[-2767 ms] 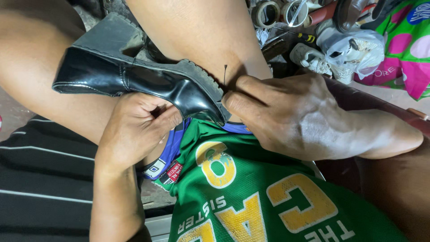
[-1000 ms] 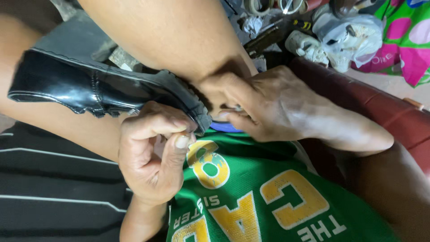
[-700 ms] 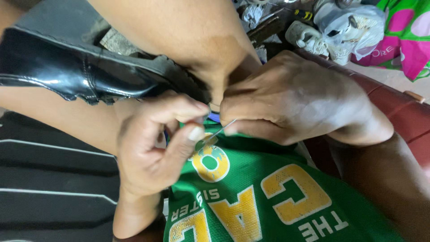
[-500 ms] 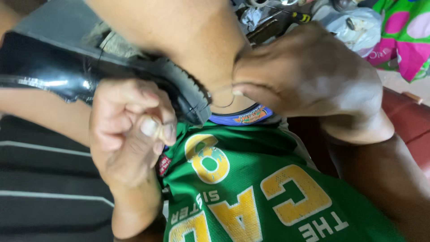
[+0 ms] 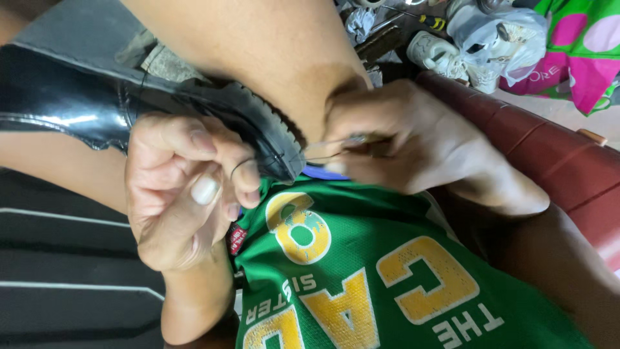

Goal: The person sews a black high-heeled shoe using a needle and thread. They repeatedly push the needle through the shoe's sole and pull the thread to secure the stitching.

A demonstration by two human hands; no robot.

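Item: black shoe (image 5: 97,110), wedged across my thighs, toe toward my green jersey (image 5: 387,271). Change logged: since half a second ago my left hand (image 5: 177,194) has opened from a fist to a curl pinching dark thread (image 5: 240,167); my right hand (image 5: 413,145) now closes on the needle (image 5: 332,142) at the sole edge, so I judge a stitch mid-pull. Surroundings: red seat (image 5: 549,155), white sneakers (image 5: 445,55) behind; my knee crowds the toe.

green jersey (image 5: 387,278), yellow lettering, bare arms.
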